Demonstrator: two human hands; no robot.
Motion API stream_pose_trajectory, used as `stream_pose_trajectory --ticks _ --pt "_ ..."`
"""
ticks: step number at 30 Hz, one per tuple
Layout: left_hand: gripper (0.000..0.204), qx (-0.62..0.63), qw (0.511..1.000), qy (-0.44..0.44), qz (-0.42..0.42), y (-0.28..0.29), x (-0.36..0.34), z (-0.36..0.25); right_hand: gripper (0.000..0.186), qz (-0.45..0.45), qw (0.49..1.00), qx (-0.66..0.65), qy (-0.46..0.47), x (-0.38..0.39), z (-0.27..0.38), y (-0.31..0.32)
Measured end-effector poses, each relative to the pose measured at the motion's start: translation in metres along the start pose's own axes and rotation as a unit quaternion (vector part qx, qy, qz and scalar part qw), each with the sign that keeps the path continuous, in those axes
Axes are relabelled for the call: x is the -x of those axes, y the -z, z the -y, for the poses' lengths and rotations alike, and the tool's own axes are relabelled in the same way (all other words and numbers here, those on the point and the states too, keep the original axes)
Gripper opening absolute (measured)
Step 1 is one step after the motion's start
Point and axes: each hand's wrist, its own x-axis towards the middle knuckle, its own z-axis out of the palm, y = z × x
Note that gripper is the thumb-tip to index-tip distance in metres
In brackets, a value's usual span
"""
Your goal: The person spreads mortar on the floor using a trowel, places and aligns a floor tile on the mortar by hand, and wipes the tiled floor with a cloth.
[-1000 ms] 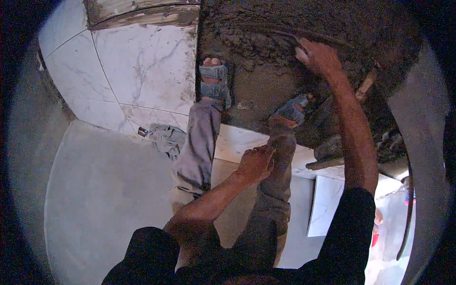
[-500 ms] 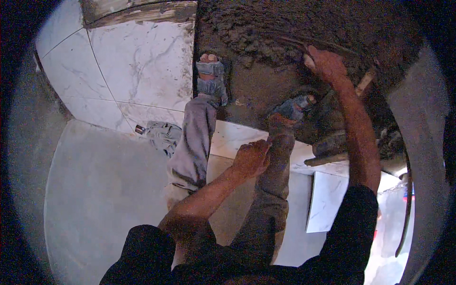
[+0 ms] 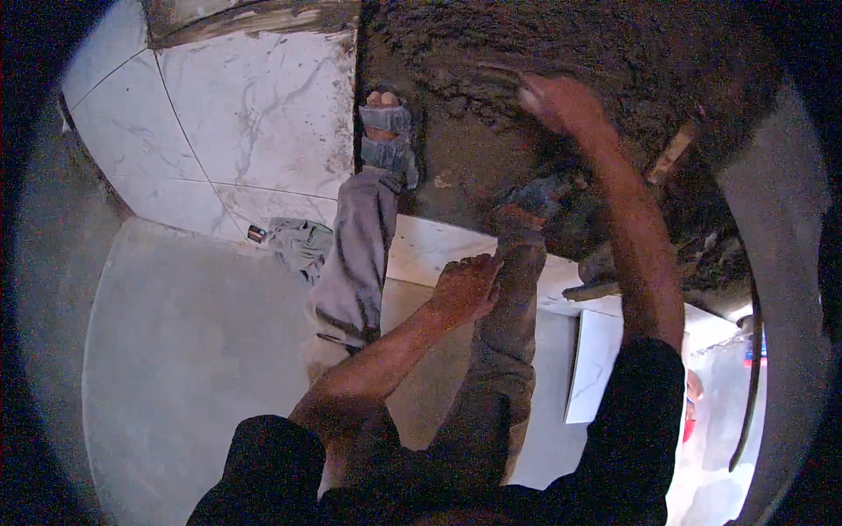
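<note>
My right hand (image 3: 561,103) reaches out over dark, wet mortar (image 3: 456,131), its fingers closed and smeared by motion. It grips a long, thin, dark strip (image 3: 498,69) lying low along the mortar; its kind and far end do not show clearly. Rough, lumpy mortar lies beyond the hand, smoother mortar on the near side. My left hand (image 3: 467,287) rests against my right lower leg (image 3: 513,307) with its fingers curled. Whether it holds anything small is hidden. Both my feet, in worn blue-grey coverings, stand on the mortar.
Large white marbled tiles (image 3: 254,114) lie on the left, smeared near the mortar. A crumpled grey cloth (image 3: 300,245) sits at the tile edge beside a small dark object (image 3: 256,233). Wooden pieces (image 3: 674,151) lie right. A loose tile (image 3: 596,366) stands nearer, by the step.
My right hand has swept left over the mortar with the strip, its forearm swinging along. My left hand stays against my leg.
</note>
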Motion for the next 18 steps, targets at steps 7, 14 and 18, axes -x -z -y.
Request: stream_pose_trajectory --ticks 7,14,18 --pt "0.040 0.011 1.000 -0.003 0.017 -0.004 0.002 -0.006 0.044 -0.062 0.993 0.082 -0.060 0.044 -0.093 0.027" --pt "0.038 -0.015 0.999 -0.022 -0.022 -0.008 0.002 -0.004 0.041 -0.059 0.996 0.042 -0.059 0.000 -0.051 0.018" --pt "0.035 -0.014 1.000 -0.015 -0.011 -0.007 0.000 0.003 0.041 -0.024 0.996 0.062 -0.054 0.059 -0.063 -0.006"
